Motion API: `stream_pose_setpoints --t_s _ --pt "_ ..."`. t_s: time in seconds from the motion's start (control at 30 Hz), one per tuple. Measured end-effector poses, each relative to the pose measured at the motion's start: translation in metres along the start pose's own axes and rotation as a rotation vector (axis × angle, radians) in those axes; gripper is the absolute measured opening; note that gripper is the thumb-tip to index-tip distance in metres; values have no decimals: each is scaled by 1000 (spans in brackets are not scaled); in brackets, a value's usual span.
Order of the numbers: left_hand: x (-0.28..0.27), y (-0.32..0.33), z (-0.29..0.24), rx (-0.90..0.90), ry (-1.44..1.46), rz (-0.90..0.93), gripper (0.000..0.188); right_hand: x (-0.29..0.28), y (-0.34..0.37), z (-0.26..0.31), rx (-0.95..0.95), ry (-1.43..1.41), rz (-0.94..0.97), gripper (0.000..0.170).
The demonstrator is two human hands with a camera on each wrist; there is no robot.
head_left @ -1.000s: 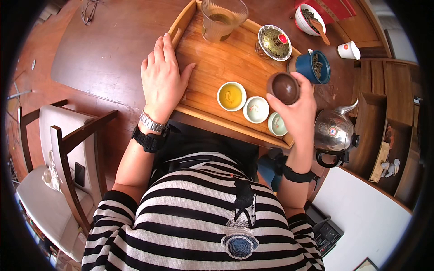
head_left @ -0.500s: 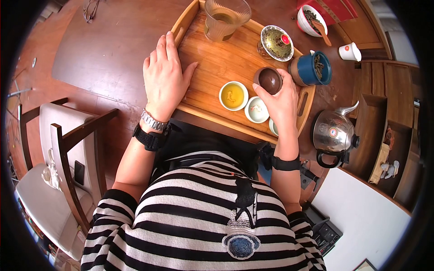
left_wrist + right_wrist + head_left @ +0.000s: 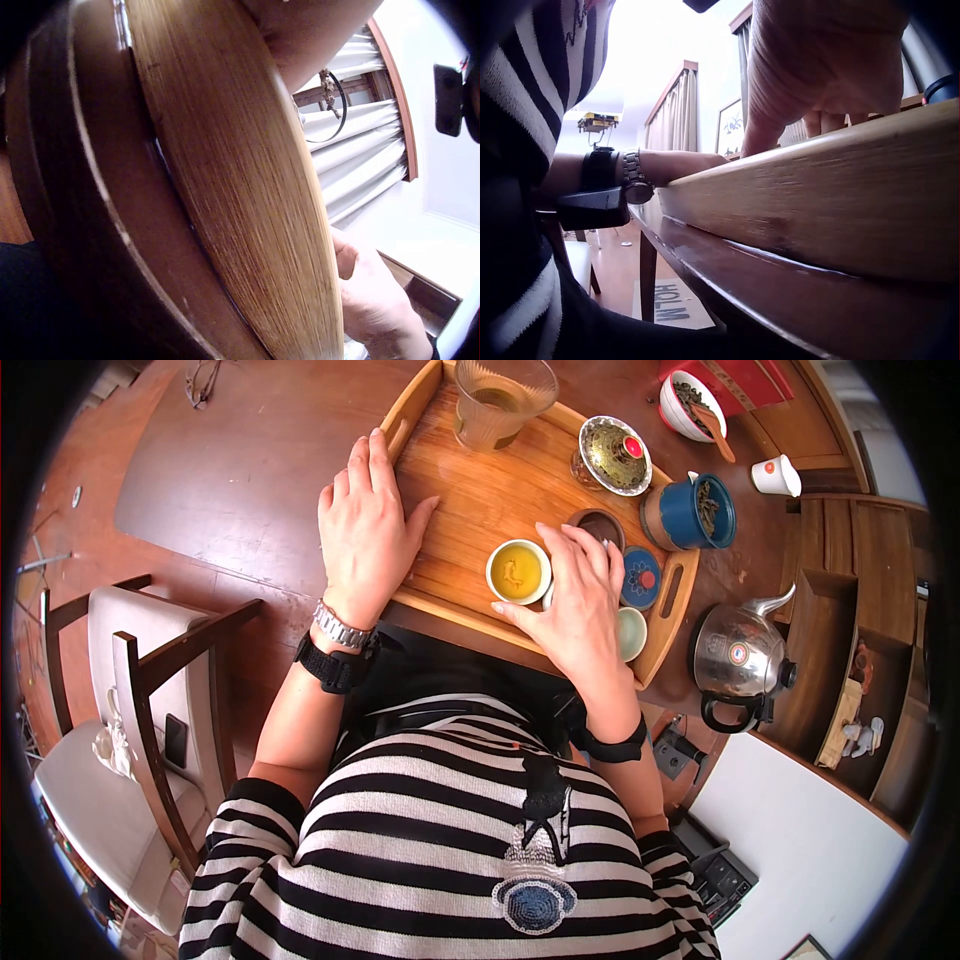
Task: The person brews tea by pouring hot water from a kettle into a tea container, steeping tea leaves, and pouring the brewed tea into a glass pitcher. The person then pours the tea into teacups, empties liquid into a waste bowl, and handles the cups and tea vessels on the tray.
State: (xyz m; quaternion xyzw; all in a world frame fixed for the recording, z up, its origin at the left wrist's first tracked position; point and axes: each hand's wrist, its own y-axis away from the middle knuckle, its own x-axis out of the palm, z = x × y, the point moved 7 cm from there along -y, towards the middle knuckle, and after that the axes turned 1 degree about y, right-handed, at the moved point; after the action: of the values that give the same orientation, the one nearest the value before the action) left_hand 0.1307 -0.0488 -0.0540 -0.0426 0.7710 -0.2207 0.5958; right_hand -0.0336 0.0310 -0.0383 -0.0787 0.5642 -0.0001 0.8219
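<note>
My left hand (image 3: pixel 365 525) rests with straight fingers on the left side of the wooden tray (image 3: pixel 450 510). The right hand (image 3: pixel 578 595) is spread above the tray's front right, thumb and forefinger beside a small teacup (image 3: pixel 518 572) of yellow tea. Beneath its palm the middle white cup is almost wholly hidden. Past the fingertips sits a brown cup (image 3: pixel 597 523), partly covered by them. A pale green cup (image 3: pixel 630 633) stands by the right wrist, and a blue lid (image 3: pixel 640 578) with a red knob lies near the tray's right handle.
On the tray are a ribbed glass pitcher (image 3: pixel 505 405) and a patterned lidded bowl (image 3: pixel 614 455). To the right stand a blue canister (image 3: pixel 700 510) of leaves and a steel kettle (image 3: pixel 740 650). Behind are a bowl of tea leaves (image 3: pixel 688 405) and a paper cup (image 3: pixel 775 476).
The right hand has brought the brown cup left, set it down on the tray and let go. It then moved toward the tea-filled cup. The left hand stays in place.
</note>
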Motion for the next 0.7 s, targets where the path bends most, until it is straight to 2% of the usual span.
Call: stream_pose_setpoints --t_s 0.23,0.37,0.47,0.6,0.7 --pt "0 -1 0 6 20 -8 78 4 -1 2 -41 -46 -13 69" --pt "0 0 0 4 7 -3 78 -18 -6 0 -8 -139 -64 65" --pt "1 0 1 -1 8 -2 78 -40 -7 -23 161 -415 -104 60" --pt "1 0 1 -1 7 6 78 -80 -5 -55 318 -583 -229 55" --pt "1 0 1 -6 9 9 78 -109 -7 -74 349 -582 -321 55"
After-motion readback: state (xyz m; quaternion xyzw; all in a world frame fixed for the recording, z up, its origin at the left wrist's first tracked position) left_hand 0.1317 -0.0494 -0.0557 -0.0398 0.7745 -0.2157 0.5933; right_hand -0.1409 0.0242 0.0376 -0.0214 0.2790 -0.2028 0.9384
